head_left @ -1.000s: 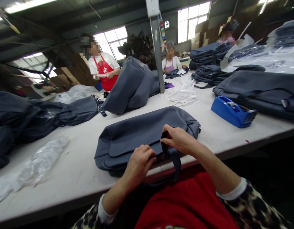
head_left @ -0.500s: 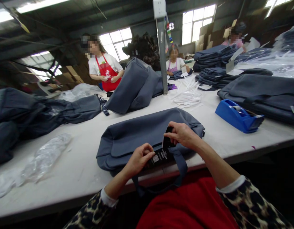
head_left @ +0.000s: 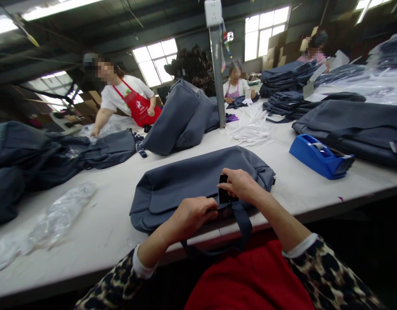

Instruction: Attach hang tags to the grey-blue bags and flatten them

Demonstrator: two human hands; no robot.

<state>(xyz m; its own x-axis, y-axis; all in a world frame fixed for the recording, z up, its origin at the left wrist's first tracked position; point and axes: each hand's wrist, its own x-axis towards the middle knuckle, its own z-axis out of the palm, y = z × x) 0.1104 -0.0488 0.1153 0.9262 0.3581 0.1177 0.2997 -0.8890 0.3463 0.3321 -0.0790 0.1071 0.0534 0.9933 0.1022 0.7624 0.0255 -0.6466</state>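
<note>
Hands: right hand pinched a black tag between thumb and fingers; left hand had its fingers curled at the near edge of the bag, grip unclear, can't tell what it held. The gray-blue bag lay flat on the counter in front of the wearer, its dark strap hanging over the counter edge.

Writing: pale specks on the tag, none legible. A co-worker's red apron carried a white figure with small lettering under it, too small to read.

Hard to see: left fingertips were tucked out of sight; right hand covered part of the tag. Faces blurred. Bag pile at left was cut off by the frame.

Around: blue tape dispenser right of the bag, crumpled clear plastic to the left. Beyond the bag, an upright bag partly blocked the co-worker, who reached toward the pile. A metal post stood beside it; folded bags were stacked farther right.
</note>
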